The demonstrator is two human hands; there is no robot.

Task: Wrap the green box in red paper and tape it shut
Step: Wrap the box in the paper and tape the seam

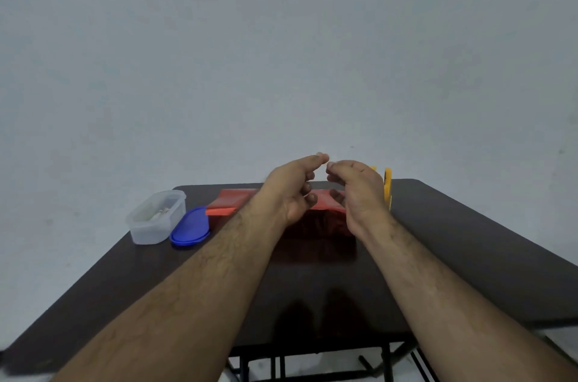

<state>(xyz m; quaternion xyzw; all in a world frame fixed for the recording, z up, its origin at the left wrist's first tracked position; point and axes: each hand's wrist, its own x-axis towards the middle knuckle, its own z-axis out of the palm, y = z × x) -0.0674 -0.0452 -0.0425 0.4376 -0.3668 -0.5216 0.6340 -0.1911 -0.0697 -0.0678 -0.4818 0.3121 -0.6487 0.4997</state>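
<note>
A box wrapped in red paper (319, 234) stands at the middle of the dark table (469, 240); no green shows. A red paper flap (230, 198) sticks out to its left. My left hand (291, 190) and my right hand (356, 193) are raised above the box, close together. Each pinches thumb against forefinger, the tips almost meeting. Between the pinches is a small, pale, clear bit that looks like a tape piece (327, 162), too faint to be sure. A yellow tape dispenser (387, 187) stands just behind my right hand, partly hidden.
A clear plastic container (154, 217) sits at the table's far left, its blue lid (190, 226) lying beside it. A pale wall rises behind the table. The table's metal legs (386, 363) show below the near edge.
</note>
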